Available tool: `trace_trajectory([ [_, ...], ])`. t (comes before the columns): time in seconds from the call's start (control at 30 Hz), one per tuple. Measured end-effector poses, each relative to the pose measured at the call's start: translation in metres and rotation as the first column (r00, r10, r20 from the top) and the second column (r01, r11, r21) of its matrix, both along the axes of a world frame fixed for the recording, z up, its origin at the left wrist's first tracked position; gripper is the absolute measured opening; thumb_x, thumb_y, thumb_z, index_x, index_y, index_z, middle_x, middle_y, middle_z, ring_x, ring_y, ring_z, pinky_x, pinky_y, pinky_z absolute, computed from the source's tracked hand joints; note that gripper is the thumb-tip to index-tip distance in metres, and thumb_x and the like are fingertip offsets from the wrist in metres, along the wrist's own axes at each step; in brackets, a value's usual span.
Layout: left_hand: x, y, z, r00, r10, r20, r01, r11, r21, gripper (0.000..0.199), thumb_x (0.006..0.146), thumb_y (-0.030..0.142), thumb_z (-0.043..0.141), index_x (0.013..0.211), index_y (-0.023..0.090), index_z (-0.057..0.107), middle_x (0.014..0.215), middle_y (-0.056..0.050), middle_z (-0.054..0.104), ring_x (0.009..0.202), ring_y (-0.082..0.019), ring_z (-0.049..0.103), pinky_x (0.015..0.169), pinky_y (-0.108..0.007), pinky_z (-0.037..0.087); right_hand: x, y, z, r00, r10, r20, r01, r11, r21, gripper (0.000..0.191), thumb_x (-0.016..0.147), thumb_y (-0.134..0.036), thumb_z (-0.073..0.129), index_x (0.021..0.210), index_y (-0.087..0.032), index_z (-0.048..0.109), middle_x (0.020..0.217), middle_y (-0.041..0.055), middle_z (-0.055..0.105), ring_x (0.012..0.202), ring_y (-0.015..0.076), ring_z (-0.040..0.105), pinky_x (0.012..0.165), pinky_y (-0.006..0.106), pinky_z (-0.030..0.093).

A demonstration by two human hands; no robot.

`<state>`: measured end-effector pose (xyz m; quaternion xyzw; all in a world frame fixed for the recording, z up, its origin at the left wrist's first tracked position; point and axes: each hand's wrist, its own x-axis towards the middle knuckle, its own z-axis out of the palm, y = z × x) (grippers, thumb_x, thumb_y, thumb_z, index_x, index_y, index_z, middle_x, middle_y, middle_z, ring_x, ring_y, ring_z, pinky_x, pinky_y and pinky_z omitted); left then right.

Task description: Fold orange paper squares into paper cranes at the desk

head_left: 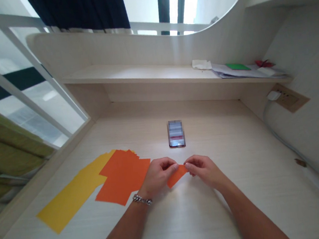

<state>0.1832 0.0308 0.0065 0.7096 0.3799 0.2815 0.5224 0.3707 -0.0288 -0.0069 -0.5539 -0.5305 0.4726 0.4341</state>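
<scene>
A small piece of orange paper (176, 176) is held between my two hands, a little above the desk. My left hand (161, 174) pinches its upper left part between thumb and fingers. At its right corner, my right hand (202, 168) pinches the paper in the same way. To the left of my left hand lie larger orange paper sheets (125, 177), overlapping one another. Partly under them, yellow paper sheets (70, 196) spread toward the desk's left side. Whether the held piece is folded I cannot tell.
Beyond my hands a phone (176, 133) lies on the desk (183, 224). A shelf (131, 73) at the back carries papers (220, 71), a green sheet (237, 67) and a red paper shape (265, 63). On the right wall, a cable (279, 136) runs from a socket (291, 97).
</scene>
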Motion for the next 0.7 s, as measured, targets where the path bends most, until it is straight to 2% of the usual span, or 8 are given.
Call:
trace_trajectory([
  [0.13,0.000,0.001,-0.003,0.998,-0.058,0.021,0.059,0.995,-0.080,0.026,0.079,0.035,0.058,0.076,0.013,0.070,0.073,-0.005,0.069,0.067,-0.016,0.060,0.061,-0.024,0.045,-0.003,0.000,0.000,1.000,0.025,-0.008,-0.025,1.000,-0.015,0.021,0.077,-0.035,0.063,0.069,-0.016,0.064,0.060,-0.0004,0.060,0.054,0.0112,0.051,0.051,0.022,0.039],
  [0.23,-0.005,0.007,-0.006,0.986,0.021,0.165,0.014,0.977,-0.213,0.028,0.081,0.038,0.057,0.081,0.012,0.069,0.078,-0.007,0.070,0.069,-0.016,0.062,0.063,-0.026,0.048,0.004,0.000,0.000,0.986,-0.032,-0.161,0.024,0.998,-0.054,0.021,0.074,-0.035,0.067,0.068,-0.015,0.063,0.055,-0.0017,0.057,0.050,0.0091,0.048,0.049,0.021,0.036],
  [0.3,-0.007,0.009,-0.006,0.955,0.076,0.288,0.011,0.957,-0.290,0.028,0.083,0.038,0.056,0.090,0.013,0.067,0.088,-0.009,0.070,0.076,-0.017,0.064,0.068,-0.029,0.052,0.007,0.000,0.002,0.951,-0.080,-0.298,0.051,0.993,-0.105,0.023,0.072,-0.035,0.070,0.069,-0.014,0.064,0.054,-0.0019,0.056,0.047,0.0076,0.046,0.047,0.020,0.034],
  [0.37,-0.005,0.007,-0.006,0.929,0.049,0.367,0.057,0.960,-0.273,0.029,0.080,0.033,0.062,0.102,0.015,0.065,0.102,-0.011,0.069,0.087,-0.019,0.065,0.077,-0.033,0.052,0.007,-0.001,0.002,0.901,-0.097,-0.423,0.025,0.985,-0.171,0.025,0.070,-0.036,0.073,0.071,-0.013,0.064,0.055,-0.0013,0.057,0.045,0.0066,0.045,0.045,0.019,0.032],
  [0.43,-0.001,0.003,-0.006,0.922,-0.031,0.386,0.118,0.972,-0.203,0.041,0.071,0.025,0.072,0.109,0.017,0.063,0.109,-0.012,0.067,0.093,-0.021,0.064,0.082,-0.034,0.052,0.004,-0.002,0.002,0.860,-0.078,-0.505,-0.044,0.973,-0.226,0.026,0.067,-0.035,0.075,0.074,-0.012,0.065,0.055,-0.0011,0.057,0.044,0.0059,0.045,0.044,0.019,0.031],
  [0.5,0.003,-0.001,-0.007,0.923,-0.067,0.379,0.134,0.979,-0.152,0.034,0.068,0.023,0.074,0.101,0.016,0.068,0.110,-0.012,0.067,0.093,-0.021,0.064,0.083,-0.034,0.051,0.000,-0.003,0.001,0.834,-0.047,-0.549,-0.112,0.961,-0.252,0.027,0.067,-0.035,0.076,0.077,-0.013,0.065,0.056,-0.0016,0.057,0.044,0.0057,0.045,0.044,0.019,0.032],
  [0.6,0.006,-0.002,-0.008,0.942,-0.040,0.332,0.092,0.986,-0.142,0.017,0.075,0.025,0.067,0.087,0.013,0.071,0.091,-0.009,0.072,0.085,-0.019,0.065,0.080,-0.031,0.050,-0.004,-0.001,-0.002,0.870,-0.003,-0.493,-0.129,0.964,-0.234,0.027,0.069,-0.037,0.074,0.079,-0.013,0.066,0.061,0.0003,0.060,0.049,0.0074,0.050,0.049,0.020,0.037],
  [0.7,0.004,0.002,-0.011,0.960,0.004,0.278,0.054,0.978,-0.200,0.017,0.076,0.026,0.065,0.085,0.013,0.071,0.081,-0.007,0.072,0.072,-0.016,0.063,0.069,-0.027,0.049,-0.002,0.001,-0.004,0.935,-0.076,-0.347,0.026,0.989,-0.148,0.031,0.076,-0.044,0.066,0.082,-0.014,0.067,0.078,0.0058,0.067,0.066,0.0126,0.059,0.057,0.022,0.043],
])
